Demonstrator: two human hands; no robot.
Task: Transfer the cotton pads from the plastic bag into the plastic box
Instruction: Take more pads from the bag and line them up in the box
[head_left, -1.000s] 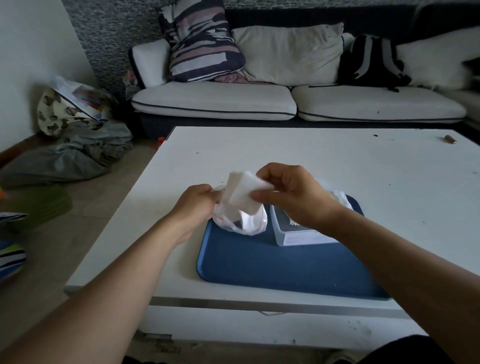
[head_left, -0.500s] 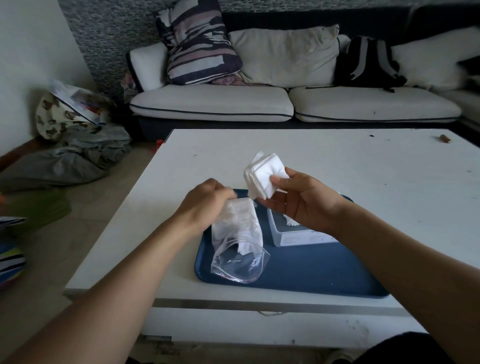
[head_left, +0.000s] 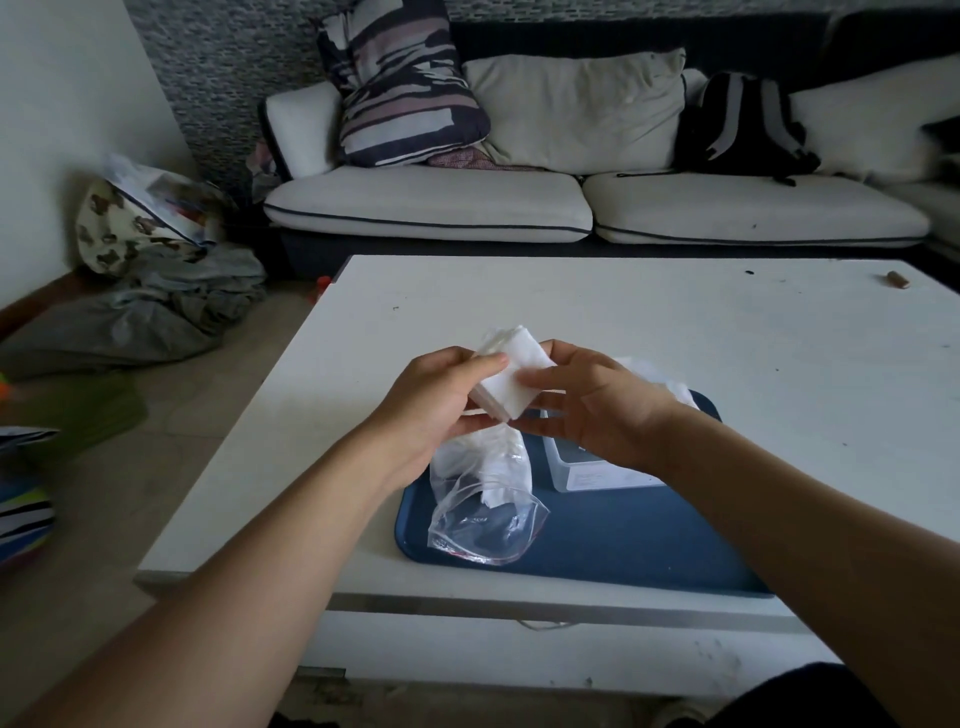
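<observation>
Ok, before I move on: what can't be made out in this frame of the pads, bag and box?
All in the head view:
- Box: the right hand covers its opening, so its contents are hidden.
- Bag: whether pads remain inside; crumpled clear plastic blurs it.
- Pads: the count in the stack; layers too fine.
- Left hand: its grip on the bag top is hidden under the palm.
- Box label: print too small.

Dim, flat daylight, source unclear, maybe from my right. Soft shadows under my hands (head_left: 519, 405) on the tray (head_left: 623, 540). No glare except faint sheen on the bag (head_left: 483, 514). Wide-angle bending at edges; far-left floor clutter blurred.
</observation>
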